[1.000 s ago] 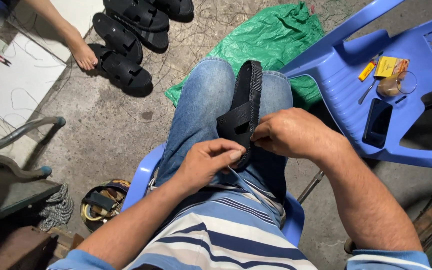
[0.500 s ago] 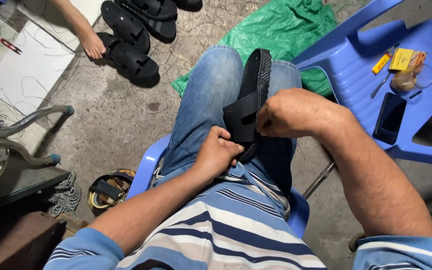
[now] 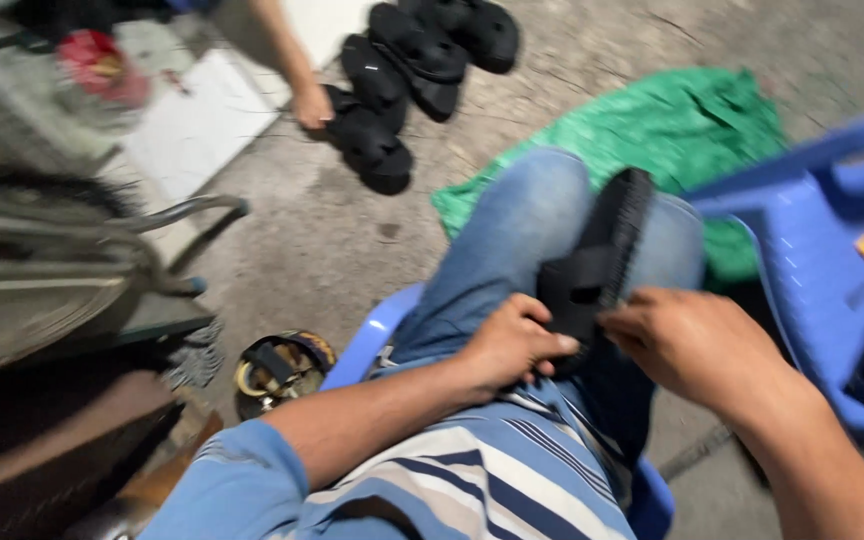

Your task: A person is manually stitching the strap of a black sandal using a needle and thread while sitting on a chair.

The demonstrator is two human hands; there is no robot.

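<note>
The person is sitting on a blue chair [image 3: 372, 340] with a black sandal [image 3: 597, 265] lying on edge along the lap, on the jeans [image 3: 512, 250]. The left hand [image 3: 512, 345] is curling its fingers against the sandal's near end, gripping it at the strap. The right hand [image 3: 692, 345] is pinching the same end from the other side, fingers closed on the sole's edge. The view is blurring, so the exact finger contact cannot be told.

A green bag [image 3: 672, 140] is lying on the concrete floor [image 3: 332, 240] beyond the knees. A second blue chair [image 3: 832, 270] is standing to the right. At top, another person's hand [image 3: 312, 105] is touching a pile of black sandals [image 3: 402, 80]. A tape roll [image 3: 277, 370] is lying near the chair's left.
</note>
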